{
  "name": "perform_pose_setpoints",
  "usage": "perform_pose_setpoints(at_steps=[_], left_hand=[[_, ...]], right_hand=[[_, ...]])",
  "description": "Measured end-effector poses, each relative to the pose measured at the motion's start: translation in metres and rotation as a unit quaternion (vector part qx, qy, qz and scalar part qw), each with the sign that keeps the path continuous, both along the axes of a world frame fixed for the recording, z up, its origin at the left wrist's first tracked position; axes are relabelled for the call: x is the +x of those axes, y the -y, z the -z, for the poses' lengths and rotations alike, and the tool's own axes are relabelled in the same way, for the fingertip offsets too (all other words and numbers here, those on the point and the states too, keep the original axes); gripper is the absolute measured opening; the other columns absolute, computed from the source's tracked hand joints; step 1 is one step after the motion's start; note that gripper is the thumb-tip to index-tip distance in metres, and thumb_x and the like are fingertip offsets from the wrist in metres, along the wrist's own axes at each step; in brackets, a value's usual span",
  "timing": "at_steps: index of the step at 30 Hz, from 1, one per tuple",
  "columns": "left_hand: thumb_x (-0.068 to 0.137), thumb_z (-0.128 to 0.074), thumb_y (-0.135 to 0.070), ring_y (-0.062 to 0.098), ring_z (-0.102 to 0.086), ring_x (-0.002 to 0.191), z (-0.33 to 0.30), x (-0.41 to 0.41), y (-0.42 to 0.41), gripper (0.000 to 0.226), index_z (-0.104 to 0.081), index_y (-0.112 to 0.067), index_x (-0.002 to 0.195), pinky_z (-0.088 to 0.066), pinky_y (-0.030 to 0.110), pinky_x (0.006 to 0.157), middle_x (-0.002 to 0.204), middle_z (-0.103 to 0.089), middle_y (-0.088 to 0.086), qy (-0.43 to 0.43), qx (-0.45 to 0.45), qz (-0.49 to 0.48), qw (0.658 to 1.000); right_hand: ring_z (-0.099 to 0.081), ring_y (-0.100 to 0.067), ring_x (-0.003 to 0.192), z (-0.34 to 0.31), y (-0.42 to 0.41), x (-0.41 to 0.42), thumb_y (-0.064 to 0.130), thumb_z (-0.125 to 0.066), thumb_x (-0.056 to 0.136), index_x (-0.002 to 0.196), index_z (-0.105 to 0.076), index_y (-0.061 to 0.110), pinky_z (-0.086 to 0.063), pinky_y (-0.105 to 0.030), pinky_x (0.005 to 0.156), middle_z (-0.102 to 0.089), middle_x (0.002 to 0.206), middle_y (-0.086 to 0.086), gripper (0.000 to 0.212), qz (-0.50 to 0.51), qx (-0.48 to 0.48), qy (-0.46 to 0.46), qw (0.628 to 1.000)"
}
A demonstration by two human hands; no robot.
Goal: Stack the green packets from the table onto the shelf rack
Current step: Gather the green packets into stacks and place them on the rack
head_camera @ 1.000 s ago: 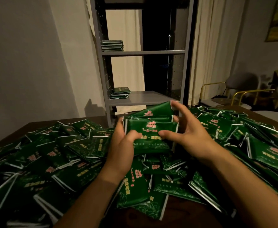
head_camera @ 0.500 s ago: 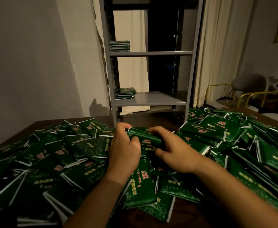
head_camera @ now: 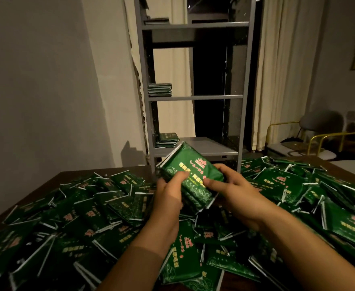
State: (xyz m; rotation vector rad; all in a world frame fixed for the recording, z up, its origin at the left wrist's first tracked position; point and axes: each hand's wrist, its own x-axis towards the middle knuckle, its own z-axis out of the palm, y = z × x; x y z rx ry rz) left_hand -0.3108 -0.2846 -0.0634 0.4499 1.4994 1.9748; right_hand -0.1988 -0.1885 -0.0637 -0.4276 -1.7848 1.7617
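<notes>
A small stack of green packets (head_camera: 190, 169) with gold and pink print is held tilted above the pile, in front of the shelf rack. My left hand (head_camera: 169, 196) grips its left edge, thumb on top. My right hand (head_camera: 233, 190) grips its right side, thumb on the top packet. Several more green packets (head_camera: 101, 208) lie heaped across the dark table (head_camera: 71, 175). The grey metal shelf rack (head_camera: 195, 97) stands behind the table, with short stacks of packets on its lower shelf (head_camera: 166, 139), middle shelf (head_camera: 159, 89) and top shelf (head_camera: 156, 21), all at the left side.
A white wall (head_camera: 46, 80) is to the left and cream curtains (head_camera: 281, 70) hang behind the rack. Chairs with gold frames (head_camera: 311, 139) stand at the right beyond the table. The right parts of the rack's shelves hold nothing.
Both hands have lifted the gathered stack up off the pile and turned its printed face toward me. The camera has tilted upward, showing more of the rack.
</notes>
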Motion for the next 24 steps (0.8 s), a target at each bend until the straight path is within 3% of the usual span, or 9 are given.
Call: perform_pose_setpoints(at_steps=[4,8,10,12,14,16,19,21,24], left_hand=[[0.085,-0.066,-0.025,0.034,-0.067,0.100,-0.009,0.006,-0.014,0.034,-0.063,-0.012,0.116,-0.053,0.051,0.095,0.108,-0.070,0.016,0.036,-0.028,-0.009,0.999],[0.051,-0.072,-0.035,0.037,-0.067,0.105,-0.017,-0.005,-0.025,0.077,-0.061,-0.009,0.122,-0.052,0.055,0.098,0.113,-0.070,0.017,0.026,-0.026,0.019,0.999],[0.047,-0.072,-0.034,0.035,-0.068,0.104,-0.023,-0.010,-0.032,0.080,-0.061,-0.009,0.123,-0.053,0.053,0.096,0.112,-0.071,0.016,0.010,-0.028,0.027,0.999],[0.066,-0.070,-0.026,0.031,-0.070,0.099,-0.035,-0.010,-0.034,0.058,-0.063,-0.007,0.121,-0.057,0.044,0.088,0.110,-0.072,0.015,-0.005,-0.036,0.037,0.999],[0.087,-0.063,-0.012,0.026,-0.073,0.085,-0.045,-0.014,-0.040,0.028,-0.067,-0.004,0.113,-0.059,0.033,0.070,0.104,-0.075,0.018,-0.010,-0.030,0.055,0.998],[0.090,-0.060,-0.008,0.029,-0.073,0.080,-0.051,-0.025,-0.048,0.023,-0.068,-0.002,0.111,-0.061,0.036,0.071,0.103,-0.074,0.021,-0.004,-0.026,0.073,0.997],[0.063,-0.077,-0.021,0.033,-0.072,0.098,-0.052,-0.040,-0.071,0.055,-0.069,-0.005,0.115,-0.058,0.051,0.091,0.109,-0.074,0.017,0.005,-0.017,0.096,0.995],[0.045,-0.081,-0.029,0.031,-0.068,0.112,-0.044,-0.050,-0.089,0.073,-0.071,-0.011,0.114,-0.052,0.053,0.101,0.113,-0.074,0.012,-0.003,-0.027,0.103,0.994],[0.047,-0.085,-0.028,0.030,-0.070,0.108,-0.038,-0.064,-0.110,0.072,-0.071,-0.010,0.115,-0.054,0.050,0.099,0.111,-0.075,0.013,-0.006,-0.031,0.102,0.994]], right_hand=[[-0.068,-0.026,0.102,0.003,0.008,-0.008,0.022,-0.058,0.100,0.117,-0.055,0.028,-0.054,-0.051,0.095,-0.070,0.108,-0.006,0.019,0.028,0.090,0.097,0.991],[-0.067,-0.024,0.103,-0.017,0.002,0.003,0.022,-0.059,0.099,0.121,-0.053,0.026,-0.058,-0.038,0.089,-0.068,0.111,-0.005,0.022,0.004,0.127,0.124,0.984],[-0.067,-0.024,0.102,-0.023,-0.005,0.007,0.026,-0.060,0.099,0.124,-0.051,0.028,-0.059,-0.037,0.086,-0.067,0.111,-0.002,0.026,-0.002,0.157,0.138,0.978],[-0.067,-0.027,0.102,-0.028,-0.012,0.007,0.035,-0.060,0.098,0.127,-0.047,0.032,-0.057,-0.049,0.089,-0.067,0.112,-0.001,0.032,0.000,0.195,0.156,0.968],[-0.063,-0.017,0.107,-0.033,-0.020,0.007,0.052,-0.060,0.092,0.135,-0.040,0.035,-0.055,-0.046,0.095,-0.060,0.122,0.006,0.050,0.029,0.292,0.162,0.942],[-0.049,-0.008,0.121,-0.040,-0.028,0.011,0.066,-0.059,0.081,0.144,-0.032,0.034,-0.046,-0.035,0.104,-0.044,0.136,0.011,0.076,0.095,0.505,0.151,0.844],[-0.045,-0.018,0.123,-0.042,-0.043,0.009,0.051,-0.072,0.075,0.141,-0.042,0.024,-0.043,-0.034,0.103,-0.044,0.137,0.002,0.077,0.159,0.748,0.148,0.628],[-0.051,-0.024,0.114,-0.040,-0.050,0.001,0.036,-0.079,0.071,0.131,-0.053,0.017,-0.045,-0.036,0.094,-0.053,0.128,-0.004,0.068,0.186,0.777,0.138,0.586],[-0.054,-0.025,0.107,-0.038,-0.063,-0.010,0.035,-0.081,0.069,0.125,-0.059,0.011,-0.044,-0.035,0.091,-0.058,0.122,-0.007,0.065,0.208,0.794,0.119,0.558]])
